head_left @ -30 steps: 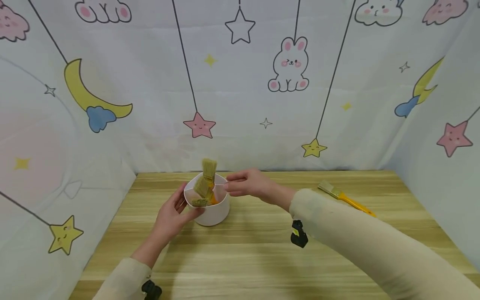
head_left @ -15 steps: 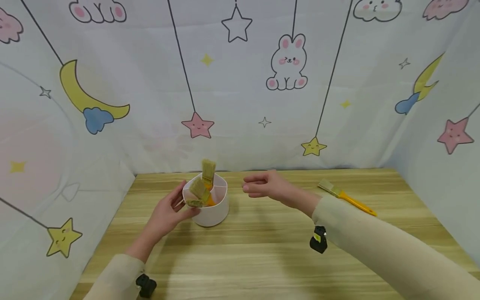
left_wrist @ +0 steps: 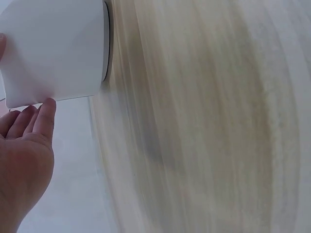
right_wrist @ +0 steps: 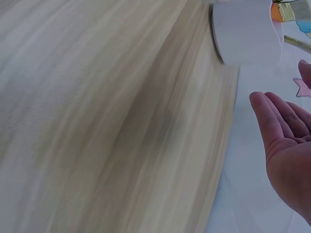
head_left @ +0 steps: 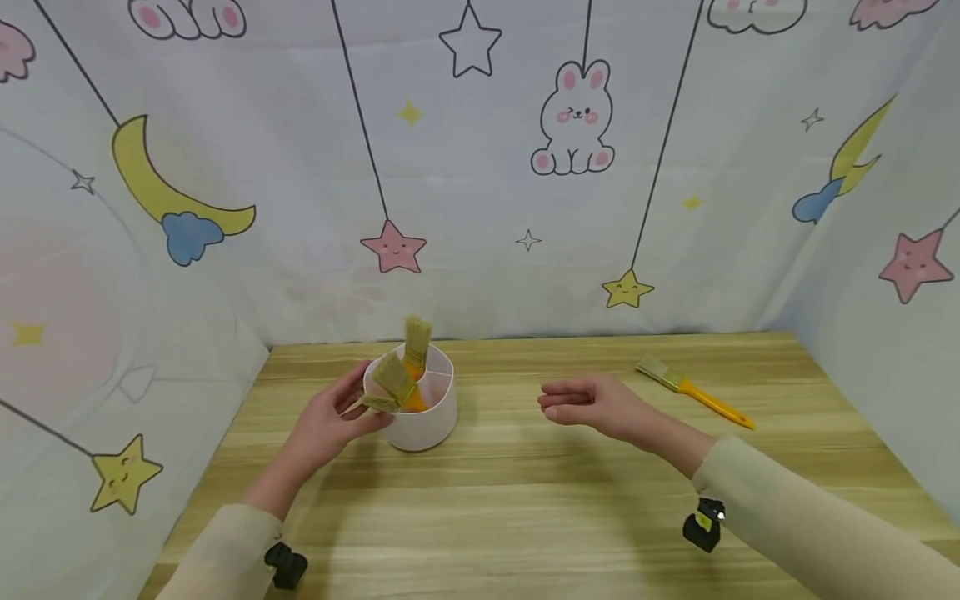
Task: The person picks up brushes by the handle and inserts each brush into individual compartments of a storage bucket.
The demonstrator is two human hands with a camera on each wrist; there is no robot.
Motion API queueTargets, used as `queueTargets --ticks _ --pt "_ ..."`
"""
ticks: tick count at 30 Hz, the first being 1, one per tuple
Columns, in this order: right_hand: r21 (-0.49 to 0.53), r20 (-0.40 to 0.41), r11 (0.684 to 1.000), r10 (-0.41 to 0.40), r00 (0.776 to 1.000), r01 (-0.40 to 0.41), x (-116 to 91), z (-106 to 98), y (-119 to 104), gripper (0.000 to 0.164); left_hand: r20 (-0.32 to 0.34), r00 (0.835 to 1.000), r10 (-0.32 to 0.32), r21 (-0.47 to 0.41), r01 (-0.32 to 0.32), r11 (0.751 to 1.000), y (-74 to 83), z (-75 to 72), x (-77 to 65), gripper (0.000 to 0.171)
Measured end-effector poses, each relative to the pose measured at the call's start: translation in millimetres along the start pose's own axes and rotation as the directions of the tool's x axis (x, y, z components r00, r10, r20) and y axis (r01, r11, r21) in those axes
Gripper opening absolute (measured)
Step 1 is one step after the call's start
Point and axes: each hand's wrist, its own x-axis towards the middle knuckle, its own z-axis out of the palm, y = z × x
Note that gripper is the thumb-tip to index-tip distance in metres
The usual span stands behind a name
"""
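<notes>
My left hand [head_left: 326, 427] holds a white round brush holder [head_left: 425, 432] at its left side, thumb at the front rim and fingers behind. Its smooth wall fills the upper corner of the left wrist view, with fingertips against it. Inside, thin dividers split the holder into compartments. Several paintbrushes stand in it, bristles up: one upright paintbrush [head_left: 417, 340] at the back, another tilted paintbrush [head_left: 395, 379] leaning left, and low bristles by the thumb. My right hand [head_left: 607, 407] hovers over the table to the right, fingers extended and holding nothing.
Another paintbrush [head_left: 703, 397] with a yellow-orange handle lies at the right back of the wooden table [head_left: 525, 517]. White printed cloth [head_left: 480, 292] hangs behind and along both sides of the table.
My right hand has drawn away from the holder, to the right and slightly nearer. The front brushes have tipped further left. The left hand keeps its hold.
</notes>
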Motion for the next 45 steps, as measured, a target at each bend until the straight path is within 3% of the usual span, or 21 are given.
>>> queueTargets --ticks 10,17,23,30,37,45 --pt "-0.030 -0.020 1.000 -0.007 1.000 0.006 -15.0 -7.4 12.0 0.064 -0.018 1.000 -0.009 -0.025 0.008 1.000 -2.1 -2.9 -5.1 0.087" --pt "-0.055 -0.039 0.998 -0.007 0.999 0.005 -23.7 -14.8 14.1 0.065 -0.108 0.993 -0.052 -0.010 0.052 0.999 -0.1 3.5 -15.6 0.087" --pt "-0.110 -0.055 0.994 -0.019 0.998 0.012 -31.4 -26.0 16.7 0.067 -0.249 0.958 -0.145 -0.039 0.139 0.989 11.8 28.3 -38.0 0.087" --pt "-0.125 -0.060 0.992 -0.033 0.998 0.025 -38.0 -31.9 20.0 0.066 -0.344 0.923 -0.173 -0.136 0.133 0.982 19.7 66.0 -57.5 0.088" --pt "-0.134 -0.062 0.991 -0.036 0.997 0.027 -39.3 -31.5 18.8 0.065 -0.400 0.900 -0.172 -0.191 0.101 0.976 25.7 87.1 -59.7 0.077" --pt "-0.145 -0.062 0.989 -0.040 0.997 0.030 -40.6 -32.6 20.7 0.065 -0.415 0.890 -0.187 -0.231 0.096 0.968 28.0 94.8 -56.4 0.079"
